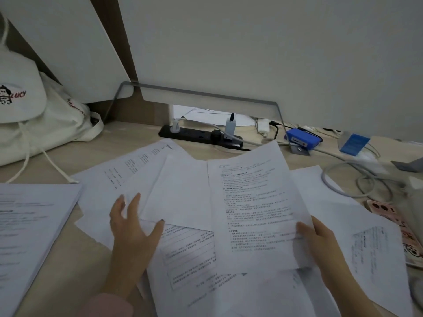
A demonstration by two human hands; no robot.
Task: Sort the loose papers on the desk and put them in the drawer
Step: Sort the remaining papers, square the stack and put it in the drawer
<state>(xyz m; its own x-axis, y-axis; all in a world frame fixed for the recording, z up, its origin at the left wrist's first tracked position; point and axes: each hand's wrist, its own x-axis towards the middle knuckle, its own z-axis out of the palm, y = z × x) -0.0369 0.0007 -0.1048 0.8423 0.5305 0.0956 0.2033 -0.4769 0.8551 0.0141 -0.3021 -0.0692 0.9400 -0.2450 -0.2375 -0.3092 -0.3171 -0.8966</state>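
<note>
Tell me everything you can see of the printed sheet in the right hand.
The printed sheet is white paper covered with dense lines of small black text, too blurred to read. It stands lifted and tilted above the other loose papers, top edge reaching toward the black power strip. The right hand pinches its lower right edge, thumb on the front. The left hand does not touch it.

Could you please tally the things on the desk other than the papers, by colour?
White: 2, cap and tote bag
Black: 1, power strip
Blue: 2, pack and card
Pink: 1, phone case
Total: 6
</note>
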